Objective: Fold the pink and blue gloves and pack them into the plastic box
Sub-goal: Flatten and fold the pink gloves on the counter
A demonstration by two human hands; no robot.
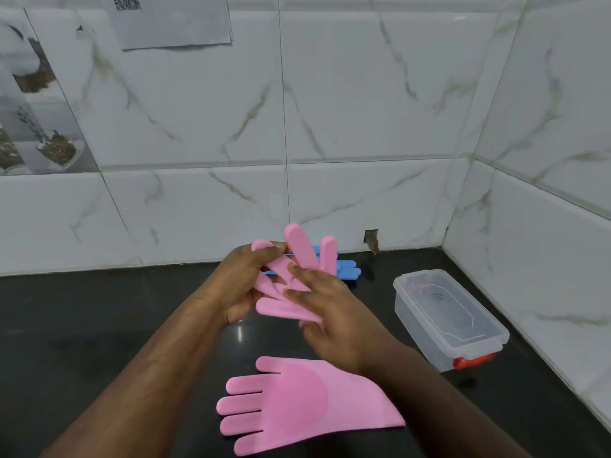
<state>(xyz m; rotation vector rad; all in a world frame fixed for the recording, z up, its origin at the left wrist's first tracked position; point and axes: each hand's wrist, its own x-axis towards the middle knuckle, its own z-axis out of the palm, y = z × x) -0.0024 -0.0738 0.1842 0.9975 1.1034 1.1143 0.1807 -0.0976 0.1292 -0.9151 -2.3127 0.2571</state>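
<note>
Pink silicone glove [294, 276], soft and smooth, is held up above the black glossy table [99, 325], between both hands. Left hand [243, 285] has its grip clamped on it: fingers curled over the glove's upper edge, thumb side below. Right hand [334, 312] lies against the glove from the right, fingers fairly straight and spread across the pink surface; whether its thumb pinches the glove cannot be told. Three of the glove's fingers stick upward past the hands, others droop below the left palm.

Second pink silicone glove [307, 401] lies flat on the table close to the person, scrubbing-pad palm up, its fingers pointing left, cuff under the right forearm.

Blue silicone gloves [344, 269] lie on the table behind the hands, near the wall, mostly hidden; only finger ends show to the right.

Clear plastic box [449, 315], rectangular, sits on the table at right, well apart from the gloves, lid on, a red-orange latch [472, 361] at its near end.

White marble-veined tile wall [363, 110] stands behind and to the right; a printed paper sheet [172, 24] is stuck on it upper left.
</note>
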